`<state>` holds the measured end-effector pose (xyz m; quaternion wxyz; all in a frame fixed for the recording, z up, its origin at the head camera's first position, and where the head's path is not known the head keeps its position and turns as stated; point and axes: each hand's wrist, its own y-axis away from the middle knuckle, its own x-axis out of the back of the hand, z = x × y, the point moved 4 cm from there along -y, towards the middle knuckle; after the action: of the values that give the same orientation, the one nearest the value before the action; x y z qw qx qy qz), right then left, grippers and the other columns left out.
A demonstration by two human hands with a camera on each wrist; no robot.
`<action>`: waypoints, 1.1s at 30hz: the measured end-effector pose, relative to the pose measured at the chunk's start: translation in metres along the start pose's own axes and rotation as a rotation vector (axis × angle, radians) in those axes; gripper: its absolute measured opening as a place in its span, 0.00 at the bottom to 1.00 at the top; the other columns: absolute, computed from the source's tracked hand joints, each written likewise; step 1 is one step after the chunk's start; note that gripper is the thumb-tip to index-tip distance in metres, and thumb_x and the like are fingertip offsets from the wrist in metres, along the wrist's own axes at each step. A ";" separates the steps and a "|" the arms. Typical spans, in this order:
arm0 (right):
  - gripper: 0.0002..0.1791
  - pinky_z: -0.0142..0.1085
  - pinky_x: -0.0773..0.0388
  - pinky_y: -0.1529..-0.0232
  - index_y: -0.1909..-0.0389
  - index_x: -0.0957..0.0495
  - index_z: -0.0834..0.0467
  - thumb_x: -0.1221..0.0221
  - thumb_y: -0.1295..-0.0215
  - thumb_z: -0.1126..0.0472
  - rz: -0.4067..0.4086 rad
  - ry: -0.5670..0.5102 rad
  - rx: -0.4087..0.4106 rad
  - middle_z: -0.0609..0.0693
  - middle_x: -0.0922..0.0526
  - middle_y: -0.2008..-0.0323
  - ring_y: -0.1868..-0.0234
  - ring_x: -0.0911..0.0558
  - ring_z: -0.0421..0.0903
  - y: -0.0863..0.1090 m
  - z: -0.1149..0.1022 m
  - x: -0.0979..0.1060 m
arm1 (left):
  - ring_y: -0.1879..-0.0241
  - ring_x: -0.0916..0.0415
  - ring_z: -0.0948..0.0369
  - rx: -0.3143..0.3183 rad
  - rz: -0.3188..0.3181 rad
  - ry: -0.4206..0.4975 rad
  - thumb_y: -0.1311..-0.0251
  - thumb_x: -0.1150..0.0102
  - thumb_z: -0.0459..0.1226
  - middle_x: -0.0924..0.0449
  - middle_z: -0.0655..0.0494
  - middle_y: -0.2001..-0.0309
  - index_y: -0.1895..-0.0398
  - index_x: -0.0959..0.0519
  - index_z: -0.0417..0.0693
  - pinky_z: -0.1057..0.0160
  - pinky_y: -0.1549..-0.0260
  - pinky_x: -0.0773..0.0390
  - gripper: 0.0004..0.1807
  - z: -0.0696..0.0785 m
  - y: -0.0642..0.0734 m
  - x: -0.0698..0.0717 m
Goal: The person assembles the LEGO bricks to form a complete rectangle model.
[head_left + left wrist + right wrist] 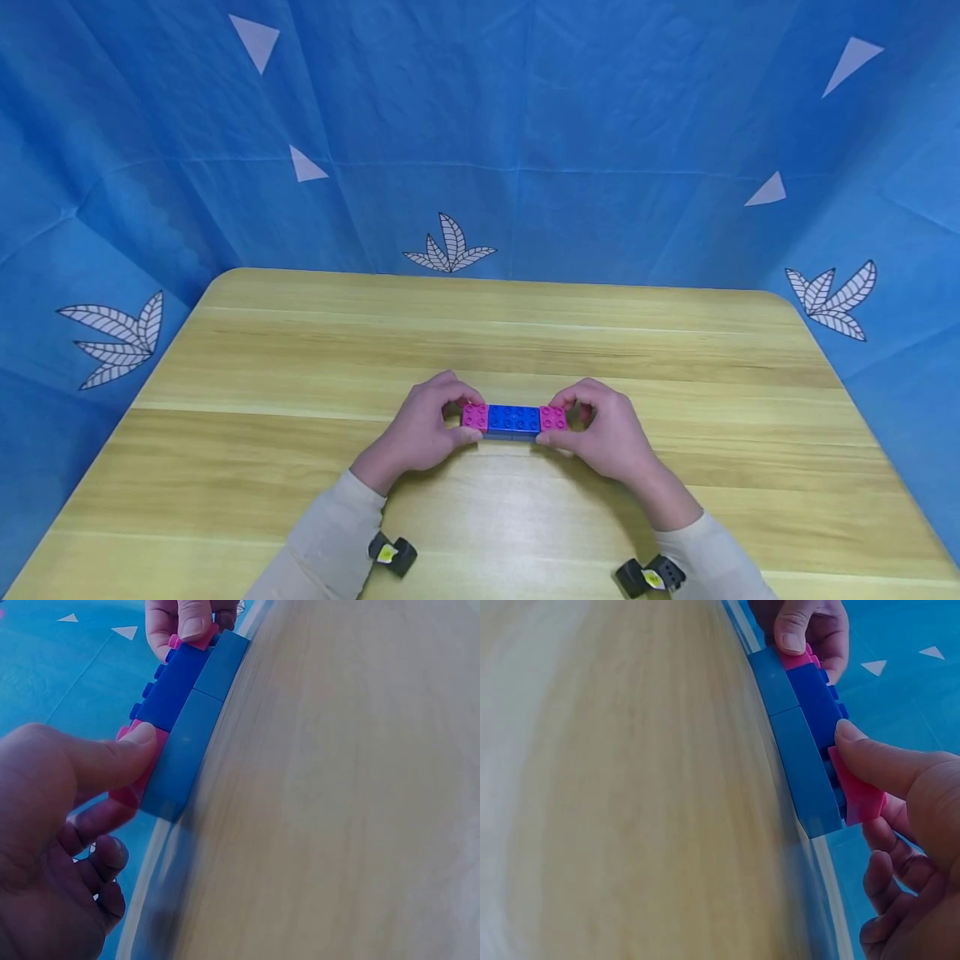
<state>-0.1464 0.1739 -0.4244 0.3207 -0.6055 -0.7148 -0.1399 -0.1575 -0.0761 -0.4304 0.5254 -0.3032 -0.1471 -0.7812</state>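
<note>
Two lighter blue bricks lie end to end as a bottom row; the nearer lower brick (177,761) and the farther lower brick (223,666) meet at a seam. On top, a dark blue brick (513,418) spans that seam. At the left end my left hand (426,423) pinches a pink brick (475,416), which sits flush on the row. My right hand (609,429) holds another pink brick (859,791) between thumb and fingers at the right end. That brick tilts, and blue studs show in a gap beneath it.
The bricks are at the middle of a light wooden table (480,342). A blue cloth (600,100) with white triangles and leaf prints hangs behind and at both sides. Black wrist devices are on the left sleeve (330,533) and right sleeve (712,558).
</note>
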 end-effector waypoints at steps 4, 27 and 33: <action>0.21 0.36 0.30 0.71 0.67 0.16 0.49 0.17 0.62 0.56 0.000 0.000 0.006 0.42 0.22 0.70 0.71 0.27 0.47 -0.001 0.001 0.000 | 0.64 0.31 0.58 -0.004 0.002 -0.003 0.51 0.22 0.36 0.29 0.64 0.65 0.57 0.17 0.56 0.58 0.63 0.28 0.17 0.000 -0.001 0.000; 0.21 0.37 0.32 0.71 0.68 0.15 0.49 0.17 0.64 0.53 -0.022 0.016 -0.036 0.43 0.23 0.71 0.71 0.29 0.47 -0.003 0.001 -0.001 | 0.64 0.31 0.60 -0.005 0.000 -0.016 0.50 0.22 0.37 0.29 0.64 0.66 0.57 0.17 0.55 0.59 0.64 0.27 0.17 0.000 -0.001 -0.002; 0.20 0.37 0.31 0.71 0.69 0.15 0.49 0.17 0.65 0.55 -0.015 0.029 -0.052 0.42 0.23 0.72 0.71 0.29 0.47 -0.002 -0.002 -0.003 | 0.64 0.31 0.59 0.006 0.000 -0.020 0.50 0.22 0.37 0.30 0.63 0.66 0.57 0.17 0.56 0.59 0.65 0.28 0.17 -0.001 0.000 -0.002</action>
<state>-0.1476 0.1696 -0.4240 0.3142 -0.6061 -0.7107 -0.1699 -0.1573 -0.0753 -0.4322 0.5247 -0.3093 -0.1548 -0.7778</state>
